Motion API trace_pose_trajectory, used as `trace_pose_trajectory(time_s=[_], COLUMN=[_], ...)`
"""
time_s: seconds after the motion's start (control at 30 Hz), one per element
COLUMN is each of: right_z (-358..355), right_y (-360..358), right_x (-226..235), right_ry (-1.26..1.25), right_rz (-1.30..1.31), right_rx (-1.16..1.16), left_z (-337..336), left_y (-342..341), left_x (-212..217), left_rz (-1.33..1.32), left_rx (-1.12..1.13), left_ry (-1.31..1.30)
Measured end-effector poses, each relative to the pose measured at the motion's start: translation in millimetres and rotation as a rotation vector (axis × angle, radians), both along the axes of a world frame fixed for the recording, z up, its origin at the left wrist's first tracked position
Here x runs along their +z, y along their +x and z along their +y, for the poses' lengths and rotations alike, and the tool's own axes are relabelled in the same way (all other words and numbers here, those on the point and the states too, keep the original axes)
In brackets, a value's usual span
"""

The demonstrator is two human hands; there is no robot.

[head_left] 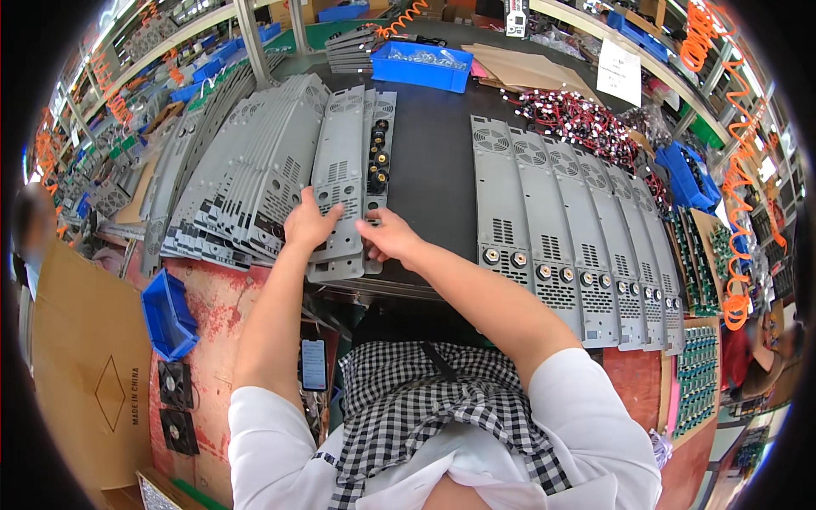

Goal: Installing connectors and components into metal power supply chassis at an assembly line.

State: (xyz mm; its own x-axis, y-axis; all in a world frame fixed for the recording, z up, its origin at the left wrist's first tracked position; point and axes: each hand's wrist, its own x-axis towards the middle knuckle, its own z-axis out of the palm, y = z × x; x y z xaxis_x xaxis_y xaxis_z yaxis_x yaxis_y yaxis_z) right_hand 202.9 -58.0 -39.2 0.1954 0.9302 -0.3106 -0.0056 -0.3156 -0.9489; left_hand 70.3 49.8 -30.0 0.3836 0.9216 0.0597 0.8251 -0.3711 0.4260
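A long grey perforated metal panel [342,144] lies on the dark bench just left of centre. My left hand [312,224] rests at its near left side, thumb and forefinger spread. At the panel's near right edge is my right hand [393,239], its fingers slightly bent and apart, with nothing visible in them. Some of its fingertips are hidden against the metal. Right beside this panel, another narrow grey panel [389,106] carries a row of black round fittings [379,159], several with brass centres.
Overlapping grey panels [255,161] fill the left side. On the right stands a row of panels with round terminals [552,229]. Behind are a blue bin of small parts [421,66] and red-black wires [578,123]. A phone [314,364] and an empty blue bin [168,314] sit nearer me.
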Motion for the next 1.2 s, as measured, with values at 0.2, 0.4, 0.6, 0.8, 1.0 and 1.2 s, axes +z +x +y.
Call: trace_pose_trajectory(time_s=[0.2, 0.4, 0.6, 0.8, 1.0, 1.2], right_z=[17, 14, 3, 3, 17, 2], right_y=[16, 2, 8, 2, -7, -10], right_x=[0, -1, 0, -20, -26, 19], right_ry=[0.078, -0.042, -0.007, -0.012, 0.039, -0.064], right_rz=[-0.544, -0.670, -0.281, -0.016, -0.846, -0.614], right_rx=[0.116, -0.012, -0.073, -0.068, 0.041, 0.221], left_z=[14, 7, 20, 0, -17, -42], left_y=[2, 2, -12, -23, -33, -39], left_x=[-10, -14, -20, -16, 3, 30], left_rz=[-0.160, -0.185, -0.559, -0.809, -0.953, -1.059], left_rx=[0.064, 0.149, -0.009, -0.038, -0.067, -0.122], left_ry=[-0.018, -0.053, -0.256, -0.409, -0.392, -0.371])
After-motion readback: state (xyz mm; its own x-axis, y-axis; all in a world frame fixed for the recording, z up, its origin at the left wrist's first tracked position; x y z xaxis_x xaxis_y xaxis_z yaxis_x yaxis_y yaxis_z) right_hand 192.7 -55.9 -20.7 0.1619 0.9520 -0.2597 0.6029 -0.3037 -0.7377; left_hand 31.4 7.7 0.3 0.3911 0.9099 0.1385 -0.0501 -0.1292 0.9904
